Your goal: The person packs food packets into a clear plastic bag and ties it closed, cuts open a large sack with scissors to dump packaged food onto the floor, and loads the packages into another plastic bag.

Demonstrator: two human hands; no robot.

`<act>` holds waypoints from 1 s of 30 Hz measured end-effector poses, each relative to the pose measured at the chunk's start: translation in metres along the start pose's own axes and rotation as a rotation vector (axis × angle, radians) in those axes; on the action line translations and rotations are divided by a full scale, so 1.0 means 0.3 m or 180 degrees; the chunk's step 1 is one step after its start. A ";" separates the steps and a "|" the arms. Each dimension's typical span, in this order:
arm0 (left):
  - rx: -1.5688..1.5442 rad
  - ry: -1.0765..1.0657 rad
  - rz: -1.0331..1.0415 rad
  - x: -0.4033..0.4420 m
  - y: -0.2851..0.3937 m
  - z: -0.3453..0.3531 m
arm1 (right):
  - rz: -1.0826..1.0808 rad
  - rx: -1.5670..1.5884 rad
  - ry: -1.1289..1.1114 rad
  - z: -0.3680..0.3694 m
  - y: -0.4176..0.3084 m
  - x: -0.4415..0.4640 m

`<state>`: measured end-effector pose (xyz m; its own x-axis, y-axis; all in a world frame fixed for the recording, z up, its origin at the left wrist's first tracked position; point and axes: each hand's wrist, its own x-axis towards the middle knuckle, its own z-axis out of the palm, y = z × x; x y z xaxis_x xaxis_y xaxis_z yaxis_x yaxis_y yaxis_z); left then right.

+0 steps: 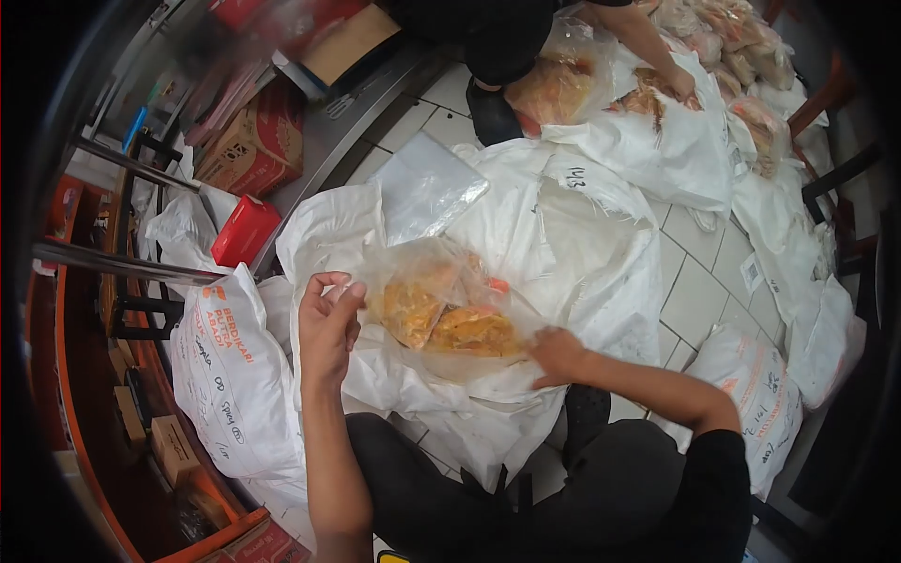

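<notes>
A clear plastic bag (450, 314) with orange-yellow pieces inside lies on a large white woven sack (601, 272). My left hand (330, 324) is raised at the bag's left edge, its fingers curled in and thumb against them; what they hold, if anything, is too small to make out. At the bag's right edge, my right hand (556, 357) has its fingers around the plastic. A small red item (498, 285) shows at the top of the bag. Just behind lies a flat stack of clear plastic sheets (430, 188).
Another person's hand (682, 84) touches brown pieces on a white sack at the back right. Printed white sacks (235, 375) stand left and right. A red box (246, 231) and carton (253, 141) are at the left, beside a metal rail (141, 263).
</notes>
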<state>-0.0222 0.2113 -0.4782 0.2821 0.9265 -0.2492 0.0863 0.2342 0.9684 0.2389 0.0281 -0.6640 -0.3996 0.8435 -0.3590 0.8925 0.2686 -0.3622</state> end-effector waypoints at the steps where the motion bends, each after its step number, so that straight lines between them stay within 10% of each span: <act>1: 0.0114 0.0012 -0.0230 -0.002 0.004 -0.006 | 0.0014 -0.0025 -0.0022 -0.017 -0.002 -0.020; 4: -0.0229 0.0091 -0.0060 0.014 0.064 0.010 | 0.0462 -0.0601 -0.0863 -0.236 -0.009 -0.086; 6: -0.0153 0.0089 0.0176 0.039 0.142 0.024 | -0.0416 -0.0737 -0.1285 -0.580 -0.170 -0.166; 14: -0.0142 -0.0624 0.0815 0.022 0.353 0.133 | -0.1934 -0.0145 0.1370 -1.065 -0.587 -0.202; 18: -0.0259 -0.2568 0.0543 0.191 0.328 0.225 | -0.1358 0.0249 0.2302 -1.130 -0.511 -0.013; 19: 0.0983 -0.2630 0.2260 0.265 0.265 0.229 | -0.1310 0.0279 0.2268 -1.125 -0.494 -0.035; 22: 0.2532 -0.2897 0.3768 0.234 0.197 0.317 | -0.0488 0.0485 0.1833 -1.062 -0.449 -0.084; 24: 0.1549 -0.3438 0.0259 0.155 0.124 0.471 | -0.0193 0.0181 0.0931 -0.905 -0.405 -0.075; 30: -0.1908 -0.1914 -0.1267 -0.064 -0.130 0.501 | -0.0514 0.1421 0.1731 -0.706 -0.107 -0.122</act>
<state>0.1126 0.1403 -0.5132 0.7988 0.4767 -0.3670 -0.1769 0.7691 0.6141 0.2693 0.0871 -0.4569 -0.2548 0.9527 0.1657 0.6140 0.2917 -0.7334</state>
